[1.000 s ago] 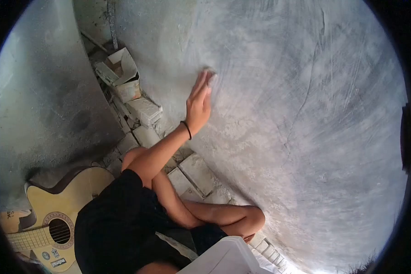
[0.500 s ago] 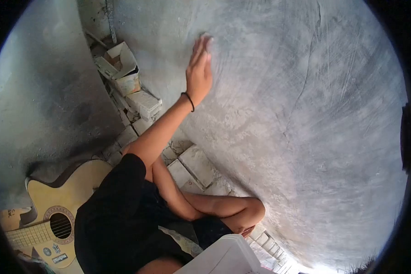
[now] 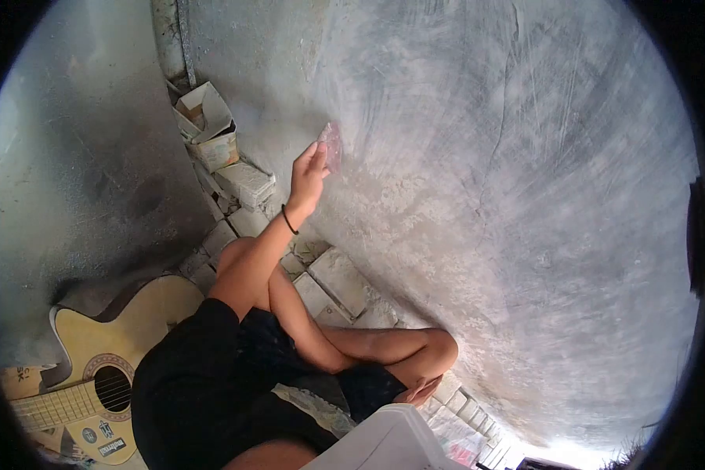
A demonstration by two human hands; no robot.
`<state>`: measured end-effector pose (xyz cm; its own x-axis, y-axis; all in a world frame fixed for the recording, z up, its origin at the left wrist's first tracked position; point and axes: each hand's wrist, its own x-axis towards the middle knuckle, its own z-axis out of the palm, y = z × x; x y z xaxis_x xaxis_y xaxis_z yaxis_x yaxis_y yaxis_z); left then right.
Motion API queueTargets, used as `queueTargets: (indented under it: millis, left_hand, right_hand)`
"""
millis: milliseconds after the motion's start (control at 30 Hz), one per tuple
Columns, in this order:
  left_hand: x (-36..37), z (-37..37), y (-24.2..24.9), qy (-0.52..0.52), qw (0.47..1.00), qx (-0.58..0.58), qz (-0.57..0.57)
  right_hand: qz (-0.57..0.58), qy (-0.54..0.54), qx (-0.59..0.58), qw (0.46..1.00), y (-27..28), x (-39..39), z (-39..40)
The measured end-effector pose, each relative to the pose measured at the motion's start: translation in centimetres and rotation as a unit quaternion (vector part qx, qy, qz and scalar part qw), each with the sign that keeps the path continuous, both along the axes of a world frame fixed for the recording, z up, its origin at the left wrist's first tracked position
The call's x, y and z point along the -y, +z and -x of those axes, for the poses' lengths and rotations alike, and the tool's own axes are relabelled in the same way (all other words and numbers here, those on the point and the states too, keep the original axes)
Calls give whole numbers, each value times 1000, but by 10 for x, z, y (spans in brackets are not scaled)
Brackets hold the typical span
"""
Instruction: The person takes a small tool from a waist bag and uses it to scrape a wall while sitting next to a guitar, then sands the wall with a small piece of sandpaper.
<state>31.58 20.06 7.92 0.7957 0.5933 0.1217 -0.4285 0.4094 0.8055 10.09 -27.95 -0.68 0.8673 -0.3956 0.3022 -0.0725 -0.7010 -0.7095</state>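
My left hand point(image 3: 309, 176), with a black band at its wrist, is raised to the grey plastered wall point(image 3: 446, 172). Thumb and fingers grip a thin, pinkish, see-through piece point(image 3: 333, 146) that looks like a plastic sheet. Its face overlaps the wall in this view. Pale smears and curved strokes mark the plaster around and above it. My right hand is hidden; only a bit of bare right arm point(image 3: 274, 454) shows at the bottom, beside a white plastic-looking object point(image 3: 384, 442) close to the camera.
My crossed legs point(image 3: 384, 352) rest near the wall's foot. A guitar point(image 3: 86, 337) leans at the left. An open carton point(image 3: 211, 117), pale blocks point(image 3: 247, 184) and floor tiles point(image 3: 341, 278) line the wall base. A dark grey wall point(image 3: 78, 172) rises at left.
My left hand has come down and slightly left along the wall. It has turned, so the pinkish piece now shows clearly. The view has shifted slightly.
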Motion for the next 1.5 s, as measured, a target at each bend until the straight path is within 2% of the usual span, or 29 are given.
queueTargets:
  millis: [33,133,233,367,433,467,500,567,667,767,900,967,1100,1367,1500]
  left_hand:
    - [-2,4,0,-2,1000,-3,-2]
    - [-15,8,-3,-54,993,-3,104]
    - [-21,8,-5,-89,992,16,89]
    - [-29,8,-3,-88,992,19,89]
    - [-42,8,-6,8,998,-48,-41]
    - [-39,13,6,72,995,-63,-26]
    - [-41,12,4,75,995,-66,-27]
    - [-47,13,2,64,998,-17,2]
    - [-45,7,-7,42,999,-9,32]
    - [-48,1,-15,23,999,44,22]
    - [-50,4,-7,43,998,36,15]
    - [-44,13,11,-5,990,45,131]
    - [-54,9,-3,0,993,10,120]
    - [-58,6,-9,-32,992,71,97]
    - [-56,5,-14,-20,995,55,83]
  right_hand:
    - [-13,8,11,1000,-4,5,2]
    - [19,13,-3,1000,0,5,6]
    - [-4,7,8,1000,-2,4,6]
    - [-24,7,8,1000,3,1,8]
    - [19,13,13,1000,2,5,9]
    - [19,16,12,1000,0,7,9]
    - [4,14,19,1000,-3,8,9]
    - [-15,14,19,1000,-8,8,8]
    - [-26,13,13,999,-6,6,4]
    - [-34,-4,11,999,-2,5,0]
    - [-43,3,-11,999,4,4,2]
    - [-52,3,-9,999,2,2,2]
    - [-65,-5,-18,998,-9,12,1]
    - [-55,-8,9,998,-2,6,-2]
    - [-96,-13,1,995,5,-2,-3]
